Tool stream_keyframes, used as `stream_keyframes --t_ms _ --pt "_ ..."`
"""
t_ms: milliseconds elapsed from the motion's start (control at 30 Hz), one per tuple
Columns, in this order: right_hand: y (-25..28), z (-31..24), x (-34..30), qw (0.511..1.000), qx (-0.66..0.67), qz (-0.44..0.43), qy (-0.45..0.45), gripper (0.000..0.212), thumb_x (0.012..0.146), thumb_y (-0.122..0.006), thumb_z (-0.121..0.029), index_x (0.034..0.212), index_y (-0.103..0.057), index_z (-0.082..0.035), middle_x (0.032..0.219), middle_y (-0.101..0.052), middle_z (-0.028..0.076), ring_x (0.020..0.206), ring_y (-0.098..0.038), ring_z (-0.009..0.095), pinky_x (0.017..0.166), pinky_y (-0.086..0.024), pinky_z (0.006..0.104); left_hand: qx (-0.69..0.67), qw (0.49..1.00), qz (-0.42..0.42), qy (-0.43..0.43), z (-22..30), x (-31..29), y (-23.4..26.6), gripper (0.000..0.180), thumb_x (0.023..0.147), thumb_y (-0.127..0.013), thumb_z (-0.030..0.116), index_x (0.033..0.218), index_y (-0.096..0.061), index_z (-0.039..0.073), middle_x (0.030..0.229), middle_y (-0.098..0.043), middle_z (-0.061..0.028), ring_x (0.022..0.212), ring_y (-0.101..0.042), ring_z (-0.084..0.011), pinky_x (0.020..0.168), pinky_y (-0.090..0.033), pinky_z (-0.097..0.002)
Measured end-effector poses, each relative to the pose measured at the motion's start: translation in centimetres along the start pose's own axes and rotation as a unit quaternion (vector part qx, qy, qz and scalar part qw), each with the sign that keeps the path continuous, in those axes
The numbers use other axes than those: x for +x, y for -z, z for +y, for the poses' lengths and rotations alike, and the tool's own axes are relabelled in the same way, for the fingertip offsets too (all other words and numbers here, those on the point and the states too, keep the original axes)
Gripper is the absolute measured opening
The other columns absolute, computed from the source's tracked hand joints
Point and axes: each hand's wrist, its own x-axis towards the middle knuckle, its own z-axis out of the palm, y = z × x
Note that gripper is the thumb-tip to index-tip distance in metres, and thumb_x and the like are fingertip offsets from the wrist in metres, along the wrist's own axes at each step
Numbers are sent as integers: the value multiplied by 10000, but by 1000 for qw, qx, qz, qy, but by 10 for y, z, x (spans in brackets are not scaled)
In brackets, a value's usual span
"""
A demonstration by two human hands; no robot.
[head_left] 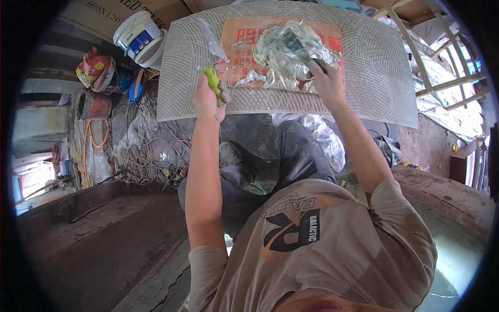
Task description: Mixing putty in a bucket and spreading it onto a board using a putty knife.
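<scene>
My left hand (209,100) is closed round the lime-green handle of a putty knife (211,78), whose pale, smeared blade points away from me. Another putty knife (295,44), grey-bladed, is gripped in my right hand (328,83); its blade lies in a thick heap of creamy white paste (278,57). Under the paste is an orange-red printed sheet (228,36), partly covered. It rests on a large grey tile (182,73) with a ridged surface. A smaller smear of paste (250,78) sits between my hands on the sheet.
A white bucket (136,37) stands left of the tile, with a red and yellow bag (97,70) beyond it. Tangled cables (156,148) lie on the floor at left. Crumpled clear plastic (327,140) is beneath the tile's near edge. Wooden slats (410,49) stand at right.
</scene>
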Motion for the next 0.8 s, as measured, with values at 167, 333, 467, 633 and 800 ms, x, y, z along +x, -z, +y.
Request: stream_keyframes --t_ms 167,333,467,633,800 --pt "78 39 16 955 -295 -14 25 444 1004 -595 -401 1033 -739 18 762 -631 33 640 -519 100 600 -421 304 200 974 20 -106 -5 0 -8 440 1047 -518 501 920 -630 95 685 -564 -15 533 -531 -137 456 -399 -297" --pt "103 26 -11 976 -179 -12 -122 345 1023 -593 -315 912 -714 -12 669 -505 -41 558 -397 69 519 -308 302 264 951 67 -150 -4 11 8 457 992 -614 490 872 -674 53 710 -638 -89 561 -607 -238 510 -457 -363" --pt "116 32 -29 984 -151 -11 -96 356 1031 -586 -319 865 -676 -18 662 -463 -46 573 -389 70 529 -304 301 484 748 113 -441 10 18 18 457 943 -670 465 956 -712 9 779 -689 -199 664 -667 -374 612 -508 -441" --pt "116 45 -35 987 -159 14 -29 318 1034 -592 -295 879 -661 -26 669 -443 -52 596 -374 61 531 -291 287 501 753 123 -408 4 14 14 481 915 -682 471 1035 -722 7 833 -685 -271 783 -675 -459 703 -517 -492" --pt "117 41 -39 995 -101 19 -4 318 1041 -581 -300 897 -657 -27 677 -438 -51 607 -373 59 537 -297 283 502 738 262 -366 20 74 73 518 952 -633 504 941 -725 -5 804 -712 -213 697 -683 -397 663 -518 -461"
